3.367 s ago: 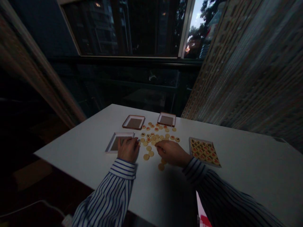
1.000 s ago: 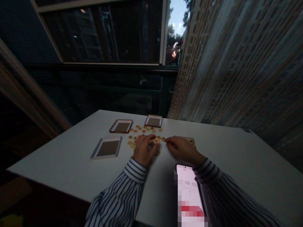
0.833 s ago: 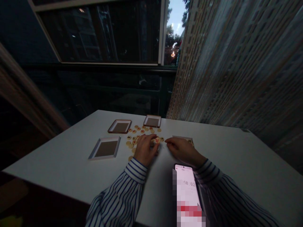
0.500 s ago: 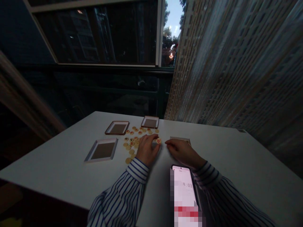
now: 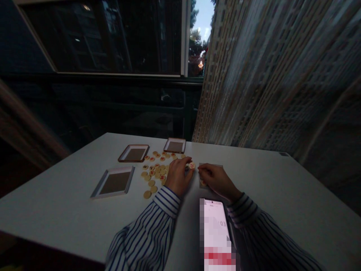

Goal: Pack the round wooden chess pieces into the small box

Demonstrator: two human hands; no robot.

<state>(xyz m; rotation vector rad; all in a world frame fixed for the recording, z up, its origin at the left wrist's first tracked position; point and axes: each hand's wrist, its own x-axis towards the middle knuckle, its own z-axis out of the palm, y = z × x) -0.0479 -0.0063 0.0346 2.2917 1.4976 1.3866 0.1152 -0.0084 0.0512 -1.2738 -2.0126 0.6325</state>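
Observation:
My left hand (image 5: 179, 176) pinches a round wooden piece (image 5: 192, 166) with a red character, holding it above the white table (image 5: 270, 195). Just right of that piece, my right hand (image 5: 217, 180) has its fingers drawn together over a small tray (image 5: 202, 184); what its fingertips hold, if anything, is hidden. Part of a piece shows in this tray below the fingers. Many round wooden pieces (image 5: 152, 183), some with red or black characters, lie scattered left of my left hand, which covers part of the group.
Two brown-rimmed trays (image 5: 120, 155) (image 5: 175, 152) stand behind the pieces, and a pale-rimmed tray (image 5: 132, 180) is at the left. A lit phone (image 5: 216, 226) lies below my right hand. A curtain (image 5: 242, 94) hangs beyond the table, beside a window.
My left hand has brought its piece slightly right, nearer my right hand and the small tray. The whole view has shifted a little, so the table and trays appear further left.

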